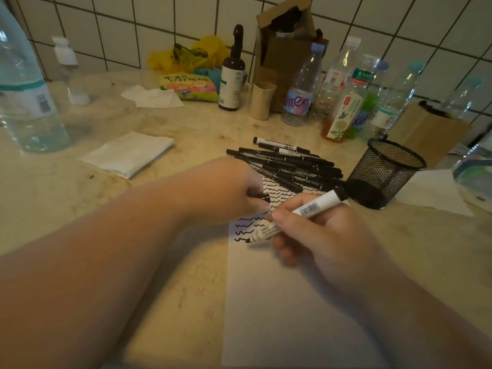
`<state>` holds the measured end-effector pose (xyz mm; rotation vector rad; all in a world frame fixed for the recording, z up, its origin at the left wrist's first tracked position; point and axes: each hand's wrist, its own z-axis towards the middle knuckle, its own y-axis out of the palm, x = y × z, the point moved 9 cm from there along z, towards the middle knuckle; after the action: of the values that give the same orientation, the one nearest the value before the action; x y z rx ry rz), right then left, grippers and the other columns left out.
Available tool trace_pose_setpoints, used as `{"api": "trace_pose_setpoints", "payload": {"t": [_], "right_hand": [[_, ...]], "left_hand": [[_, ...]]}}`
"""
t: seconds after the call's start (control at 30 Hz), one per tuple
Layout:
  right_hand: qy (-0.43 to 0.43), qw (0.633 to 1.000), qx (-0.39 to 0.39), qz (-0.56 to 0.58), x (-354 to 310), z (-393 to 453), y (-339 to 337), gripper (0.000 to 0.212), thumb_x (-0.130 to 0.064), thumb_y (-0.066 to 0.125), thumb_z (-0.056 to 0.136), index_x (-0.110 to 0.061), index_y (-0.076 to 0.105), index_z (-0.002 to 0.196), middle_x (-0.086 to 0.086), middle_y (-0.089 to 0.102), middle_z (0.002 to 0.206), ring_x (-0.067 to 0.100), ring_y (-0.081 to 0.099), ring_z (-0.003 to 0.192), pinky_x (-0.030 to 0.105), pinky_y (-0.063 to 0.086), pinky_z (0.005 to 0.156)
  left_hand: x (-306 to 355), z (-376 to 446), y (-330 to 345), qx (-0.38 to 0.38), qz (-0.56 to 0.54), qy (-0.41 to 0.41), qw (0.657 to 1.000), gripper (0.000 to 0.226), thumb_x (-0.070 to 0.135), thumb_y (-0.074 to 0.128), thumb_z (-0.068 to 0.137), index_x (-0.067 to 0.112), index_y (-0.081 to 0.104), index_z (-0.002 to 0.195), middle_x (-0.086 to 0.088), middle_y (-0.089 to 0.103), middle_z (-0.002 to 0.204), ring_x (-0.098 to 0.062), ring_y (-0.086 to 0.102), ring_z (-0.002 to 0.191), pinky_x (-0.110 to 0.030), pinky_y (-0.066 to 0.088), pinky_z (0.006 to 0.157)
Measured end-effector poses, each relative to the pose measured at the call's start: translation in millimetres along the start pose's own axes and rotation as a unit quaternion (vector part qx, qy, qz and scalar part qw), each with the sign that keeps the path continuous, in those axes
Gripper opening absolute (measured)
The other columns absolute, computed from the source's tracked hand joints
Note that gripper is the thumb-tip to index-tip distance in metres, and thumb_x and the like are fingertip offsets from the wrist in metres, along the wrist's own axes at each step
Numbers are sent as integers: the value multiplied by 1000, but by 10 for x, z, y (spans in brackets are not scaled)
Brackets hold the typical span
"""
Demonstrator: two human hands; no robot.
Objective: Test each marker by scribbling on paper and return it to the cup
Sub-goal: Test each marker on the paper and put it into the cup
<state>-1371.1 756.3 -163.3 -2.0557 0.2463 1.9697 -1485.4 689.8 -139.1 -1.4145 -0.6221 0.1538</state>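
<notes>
Head view: your right hand (pixel 316 230) grips a white-barrelled marker (pixel 295 217) between thumb and curled fingers, slanted, with its black tip touching the sheet of paper (pixel 279 302) at the end of the lowest squiggle. The marker's black rear end points toward 2 o'clock, near the base of the mesh cup.

Your left hand (pixel 229 193) rests on the paper's upper part, at 10 o'clock from the marker tip. Its fingers are curled around a small black piece (pixel 262 196), probably the marker's cap, though it is too blurred to be sure.

Rows of black wavy scribbles (pixel 250 225) cover the top of the paper, partly hidden under your left hand. The lower part of the sheet is blank.

A loose pile of black markers (pixel 287 163) lies on the counter at 12 o'clock from your hands, its near edge overlapping the paper's top. The black mesh cup (pixel 386 171) stands upright at 2 o'clock from your right hand, just beside the pile.

On the marble counter (pixel 165 275), a folded white tissue (pixel 127 153) sits at 10 o'clock. A dark brown dropper bottle (pixel 232 75) and a cluster of plastic bottles (pixel 354 97) stand along the tiled wall from 12 to 1 o'clock.
</notes>
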Motion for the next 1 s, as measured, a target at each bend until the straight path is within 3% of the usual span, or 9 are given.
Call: {"api": "trace_pose_setpoints", "payload": {"t": [0.2,0.53,0.67,0.8,1.0], "right_hand": [[3,1000,7,-21,1,9,40,9,-13,70,91,-13,76,84,17,73,73,24,63,61,38,54,64],[3,997,4,-80,22,6,46,10,-15,70,88,-19,78,83,13,76,75,23,70,65,38,60,69],[3,996,20,-90,21,15,4,9,-17,70,88,-20,78,83,13,76,73,25,70,64,45,61,70],[-1,993,37,-116,14,22,-75,12,-18,70,90,-22,78,81,11,76,71,24,70,60,42,61,65],[-49,984,154,-76,-93,4,-411,13,-16,70,90,-21,77,81,9,73,66,20,64,56,42,57,58]], "left_hand": [[-11,19,-18,18,-5,16,1000,29,50,60,94,24,71,84,5,64,73,-10,59,69,-29,46,61],[-13,10,10,-2,-17,5,1000,29,51,58,95,27,73,89,6,69,77,-12,64,72,-27,48,60],[-18,12,25,-11,-22,-1,1000,30,53,58,94,28,74,92,6,71,81,-13,66,76,-35,55,70],[-31,8,29,-19,-23,-14,999,30,54,58,94,28,74,96,7,71,84,-11,65,78,-35,57,73],[-68,-28,-9,-22,-61,-25,998,29,53,60,93,33,75,105,14,68,85,-2,60,78,-21,43,64]]}}
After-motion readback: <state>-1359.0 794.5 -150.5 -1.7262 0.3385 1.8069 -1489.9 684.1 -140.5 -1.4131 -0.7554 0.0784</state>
